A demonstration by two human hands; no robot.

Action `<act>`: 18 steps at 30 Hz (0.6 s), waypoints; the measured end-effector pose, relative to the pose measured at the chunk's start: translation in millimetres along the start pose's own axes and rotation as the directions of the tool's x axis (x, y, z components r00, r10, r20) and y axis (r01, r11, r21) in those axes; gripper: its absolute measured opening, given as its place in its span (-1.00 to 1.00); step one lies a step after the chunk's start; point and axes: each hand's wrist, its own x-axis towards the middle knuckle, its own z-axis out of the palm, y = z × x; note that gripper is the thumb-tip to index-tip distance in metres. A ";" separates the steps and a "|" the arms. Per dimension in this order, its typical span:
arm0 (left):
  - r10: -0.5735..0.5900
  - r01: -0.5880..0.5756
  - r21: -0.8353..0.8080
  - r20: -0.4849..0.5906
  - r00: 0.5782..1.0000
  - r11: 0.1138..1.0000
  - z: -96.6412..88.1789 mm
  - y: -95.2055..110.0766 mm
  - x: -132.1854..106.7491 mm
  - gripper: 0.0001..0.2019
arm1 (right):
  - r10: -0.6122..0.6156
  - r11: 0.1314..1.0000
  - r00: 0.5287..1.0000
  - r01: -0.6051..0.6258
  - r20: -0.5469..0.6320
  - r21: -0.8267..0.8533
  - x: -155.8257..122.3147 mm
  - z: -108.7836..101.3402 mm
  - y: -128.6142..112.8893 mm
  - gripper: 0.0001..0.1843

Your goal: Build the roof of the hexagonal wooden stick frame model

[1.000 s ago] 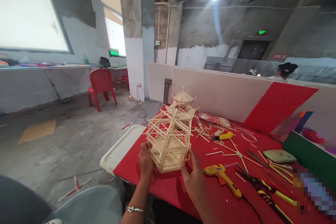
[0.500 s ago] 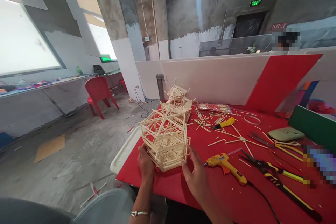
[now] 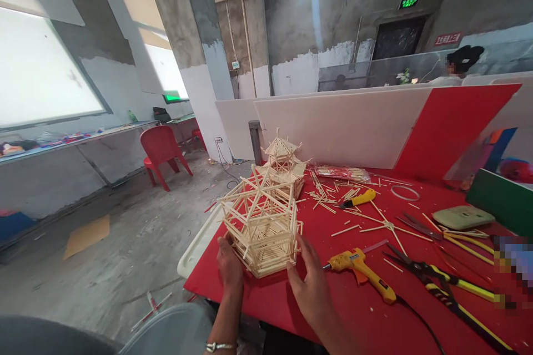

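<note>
A many-sided open framework of thin wooden sticks [image 3: 272, 241] rests at the near left part of the red tabletop. My left hand [image 3: 230, 266] grips its lower left side, with the fingertips partly hidden behind the sticks. On the lower right, my right hand [image 3: 307, 274] holds the base between thumb and fingers. Just behind the framework stands a tiered stick pagoda [image 3: 282, 150] with a pointed roof, its lower part partly covered. A yellow glue gun [image 3: 361, 270] lies to the right of my right hand.
On the red table [image 3: 353, 324] lie a yellow utility knife [image 3: 358, 198], a star of joined sticks [image 3: 388, 226], loose sticks, long-handled cutters [image 3: 439, 283] and a green case [image 3: 463, 217]. A white panel [image 3: 328, 130] borders the back. A grey bin [image 3: 175, 327] stands lower left. Another person's head [image 3: 464, 61] shows beyond.
The view has turned slightly left, so the surroundings sit a little further right. Both hands stay on the stick framework, which has tilted or turned very slightly.
</note>
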 end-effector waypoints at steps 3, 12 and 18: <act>-0.020 0.020 -0.037 0.003 1.000 0.999 -0.5 -3.4 1.3 -0.26 | -0.006 1.000 1.000 0.006 0.022 -0.008 1.0 0.3 -0.5 -0.38; -0.068 0.069 -0.082 0.016 0.998 0.994 -1.9 -4.5 2.4 -0.26 | -0.064 0.997 0.997 0.066 0.038 -0.035 -6.1 3.8 -1.7 -0.34; -0.081 0.083 -0.100 0.024 0.996 0.991 -3.1 -1.7 0.7 -0.26 | -0.074 0.994 0.997 0.076 0.031 -0.073 -11.6 9.6 0.8 -0.31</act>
